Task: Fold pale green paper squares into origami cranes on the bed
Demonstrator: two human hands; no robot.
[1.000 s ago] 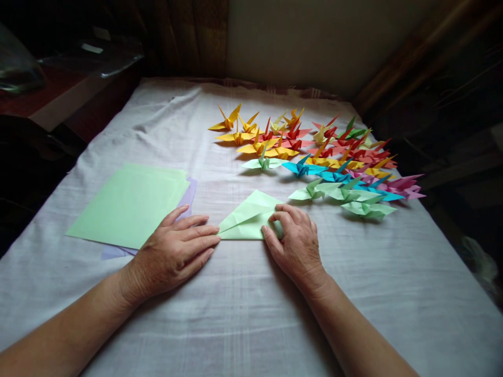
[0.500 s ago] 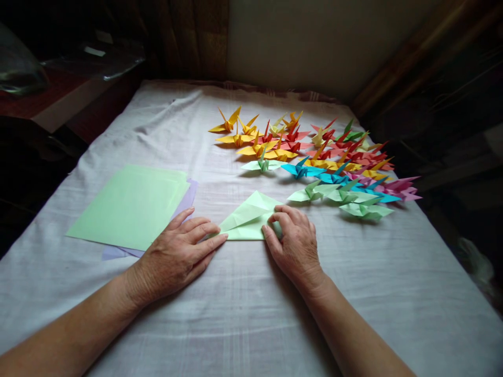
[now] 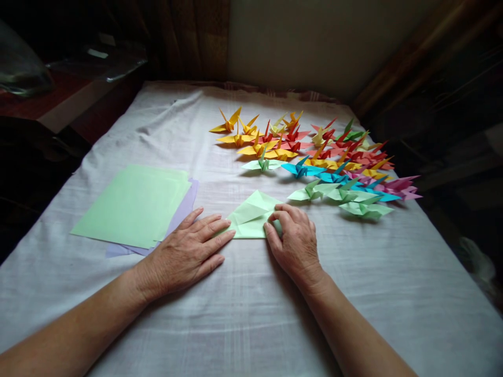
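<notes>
Left hand [image 3: 187,255] sliding rightward since a second ago, flat fingers now overlapping left tip of folded green paper [image 3: 251,219]; crease getting pressed down, probably. Right hand [image 3: 294,238] staying put, fingers curled, pinching paper's right corner, though grip partly hidden. Paper lying on white cloth [image 3: 243,314], between green sheet stack [image 3: 133,205] and paper cranes [image 3: 314,157].

Surface: I see a table [image 3: 236,324] under a creased white cloth [image 3: 157,125].
Left: green sheet stack [image 3: 133,207] over a lilac sheet [image 3: 184,207].
Middle: folded green paper [image 3: 251,217].
Right: paper cranes [image 3: 314,157], many colours, clustered.
</notes>
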